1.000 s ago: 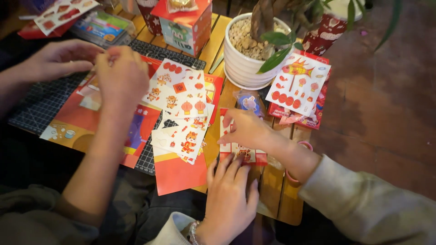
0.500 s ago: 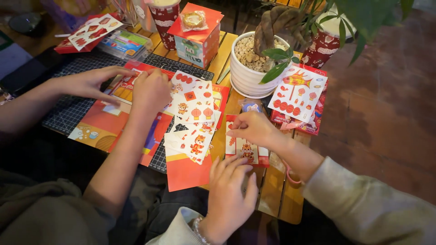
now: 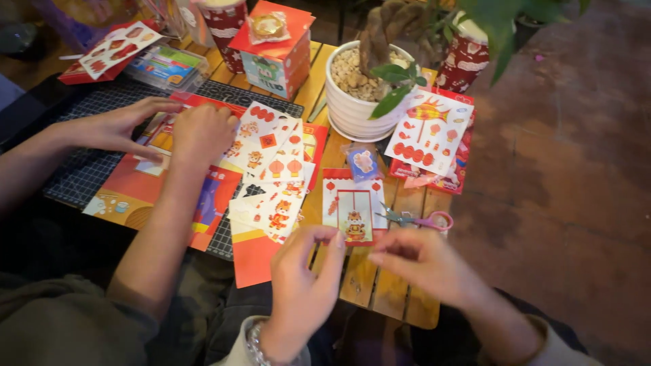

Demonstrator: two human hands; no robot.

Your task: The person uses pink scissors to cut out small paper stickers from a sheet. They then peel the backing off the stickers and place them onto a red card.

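Note:
My left hand (image 3: 305, 271) and my right hand (image 3: 424, 261) hover close together just above the front edge of the wooden slat table (image 3: 380, 291). Both have their fingertips pinched toward each other. The blur hides whether anything small sits between them. Just beyond my fingers lies a red-bordered sticker sheet (image 3: 352, 211) with a little cartoon figure. Small scissors (image 3: 413, 219) with pink handles lie to its right. A fan of white sticker sheets (image 3: 271, 169) and a red paper (image 3: 252, 256) lie to the left of my left hand.
Another person's two hands (image 3: 200, 132) press on a colourful card on a black cutting mat (image 3: 81, 173) at left. A white plant pot (image 3: 349, 112), a red box (image 3: 274, 51), patterned cups and another sticker sheet (image 3: 430, 132) stand behind. Brown floor lies right.
My hands have come off the red-bordered sticker sheet and drawn back toward me, fingertips now pinched together. The other person's hands stay on the card.

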